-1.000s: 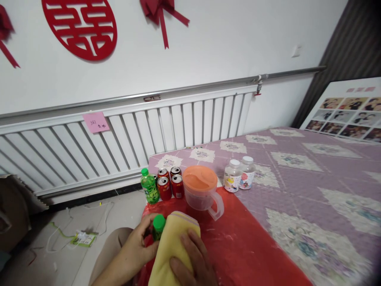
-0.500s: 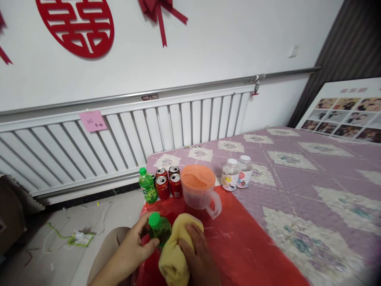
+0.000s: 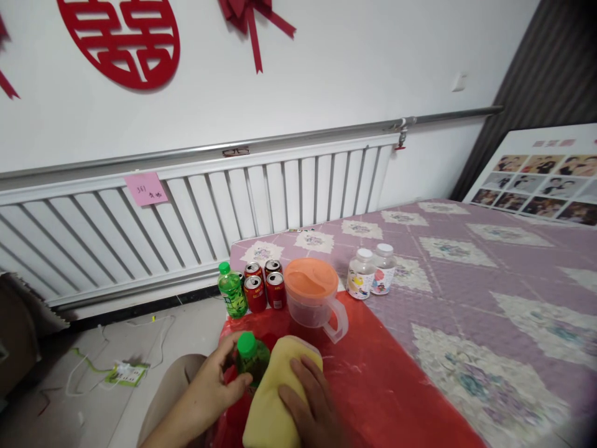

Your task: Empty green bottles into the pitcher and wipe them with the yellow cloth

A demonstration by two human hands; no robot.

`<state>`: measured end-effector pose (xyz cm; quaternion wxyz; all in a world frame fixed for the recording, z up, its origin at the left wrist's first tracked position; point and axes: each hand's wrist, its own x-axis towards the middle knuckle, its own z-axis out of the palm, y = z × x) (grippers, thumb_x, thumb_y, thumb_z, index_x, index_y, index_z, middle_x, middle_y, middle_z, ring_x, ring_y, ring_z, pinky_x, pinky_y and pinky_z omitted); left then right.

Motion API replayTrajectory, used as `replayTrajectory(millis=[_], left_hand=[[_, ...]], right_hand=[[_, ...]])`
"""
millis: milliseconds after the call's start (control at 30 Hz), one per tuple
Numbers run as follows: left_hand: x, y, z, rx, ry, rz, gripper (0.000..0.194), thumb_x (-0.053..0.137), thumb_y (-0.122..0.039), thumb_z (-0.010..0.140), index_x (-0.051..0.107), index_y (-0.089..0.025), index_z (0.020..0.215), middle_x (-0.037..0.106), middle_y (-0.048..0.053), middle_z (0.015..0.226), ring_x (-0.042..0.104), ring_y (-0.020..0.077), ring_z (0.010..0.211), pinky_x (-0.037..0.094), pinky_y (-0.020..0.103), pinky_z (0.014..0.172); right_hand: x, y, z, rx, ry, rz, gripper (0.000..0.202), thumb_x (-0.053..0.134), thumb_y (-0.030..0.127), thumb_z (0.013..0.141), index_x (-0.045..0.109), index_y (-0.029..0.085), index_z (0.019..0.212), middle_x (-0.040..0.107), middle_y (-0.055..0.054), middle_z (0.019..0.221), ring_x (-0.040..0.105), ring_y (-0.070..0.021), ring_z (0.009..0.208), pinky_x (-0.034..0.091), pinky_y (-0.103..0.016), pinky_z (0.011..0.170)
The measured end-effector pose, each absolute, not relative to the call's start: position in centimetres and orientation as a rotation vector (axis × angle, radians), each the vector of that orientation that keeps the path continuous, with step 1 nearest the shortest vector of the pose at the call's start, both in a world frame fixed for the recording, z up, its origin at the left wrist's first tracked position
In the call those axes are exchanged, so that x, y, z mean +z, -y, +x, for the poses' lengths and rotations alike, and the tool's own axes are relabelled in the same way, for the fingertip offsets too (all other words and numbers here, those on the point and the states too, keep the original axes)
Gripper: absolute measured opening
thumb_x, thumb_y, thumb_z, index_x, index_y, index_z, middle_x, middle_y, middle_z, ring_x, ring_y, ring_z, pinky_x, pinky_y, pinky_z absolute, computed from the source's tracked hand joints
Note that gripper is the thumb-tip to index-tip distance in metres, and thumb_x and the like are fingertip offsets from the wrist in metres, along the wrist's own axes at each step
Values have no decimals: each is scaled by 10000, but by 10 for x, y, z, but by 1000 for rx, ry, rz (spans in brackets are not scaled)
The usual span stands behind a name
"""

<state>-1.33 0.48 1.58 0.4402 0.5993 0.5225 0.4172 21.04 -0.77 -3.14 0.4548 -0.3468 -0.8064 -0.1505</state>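
Observation:
A bottle with a green cap (image 3: 247, 345) stands close in front of me, and my left hand (image 3: 217, 379) is curved round it, thumb at the near side and fingers behind. My right hand (image 3: 310, 398) grips a yellow cloth (image 3: 277, 398), folded into a thick pad, against the bottle's right side. The cloth hides part of the bottle. Just beyond stands a clear plastic jug (image 3: 305, 311) with an orange lid (image 3: 311, 278), its handle to the right. A second green bottle (image 3: 232, 292) is at the left, beside several red cans (image 3: 255, 294).
Two white-capped clear jars (image 3: 360, 277) stand right of the jug on a purple quilted cover (image 3: 448, 280). Red plastic sheeting (image 3: 382, 373) lies under the bottle and jug. A white radiator (image 3: 200, 218) runs along the wall. Cords and a green packet (image 3: 127, 373) lie on the floor.
The yellow cloth has shifted and now looks flatter and smoother, with its lower end further left. The bottle and both hands have barely moved.

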Motion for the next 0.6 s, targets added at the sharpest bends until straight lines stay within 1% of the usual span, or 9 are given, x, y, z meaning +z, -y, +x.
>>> replayTrajectory(millis=[100,133,267,333,400,500,533,600], left_hand=[[13,-5,-14,1026,-1281,1513,578,622,-107,725,475,-224,1271,607,59,1240,572,228,1128,438,325,982],[13,-5,-14,1026,-1278,1514,580,614,-102,728,469,-228,1275,607,58,1243,573,227,1126,442,325,978],[16,-5,-14,1033,-1268,1502,546,619,-138,734,484,-218,1258,618,67,1228,577,241,1116,460,337,955],[21,-5,-13,1021,-1253,1503,527,634,-169,736,500,-209,1245,612,78,1239,566,252,1132,443,359,981],[28,-5,-12,994,-1236,1493,528,642,-200,746,497,-204,1254,603,90,1256,550,262,1161,412,390,1021],[33,-4,-9,964,-1212,1456,567,645,-250,767,462,-208,1302,572,105,1305,506,280,1228,379,426,1056],[31,-4,-9,971,-1212,1450,594,650,-262,768,442,-215,1323,547,106,1336,483,282,1254,363,431,1070],[25,-4,-8,1030,-1226,1447,674,685,-275,745,404,-226,1356,508,107,1374,464,288,1274,348,434,1084]], right_hand=[[-26,10,204,-374,1949,-834,182,519,236,847,607,234,1005,664,-124,1131,618,-309,1102,591,-400,791],[-26,9,202,-369,1953,-826,177,520,234,847,607,236,1000,664,-119,1136,616,-303,1108,591,-394,798],[-34,1,201,-375,2005,-864,190,499,306,862,608,223,993,665,-136,1136,641,-294,1059,603,-392,772],[-41,-4,205,-385,2034,-923,196,494,288,867,606,217,1011,659,-144,1142,638,-290,1057,601,-405,778],[-48,-7,210,-375,2062,-987,213,499,223,860,604,223,1045,642,-137,1172,614,-279,1095,591,-405,803],[-51,-8,218,-341,2057,-1034,248,523,183,837,601,243,1065,614,-121,1222,569,-277,1154,579,-392,818],[-50,-8,219,-330,2044,-1037,246,537,190,830,598,247,1062,608,-117,1230,562,-279,1164,577,-392,822],[-45,-5,220,-298,2021,-1024,261,576,255,814,583,245,1075,600,-121,1241,558,-292,1171,573,-408,837]])
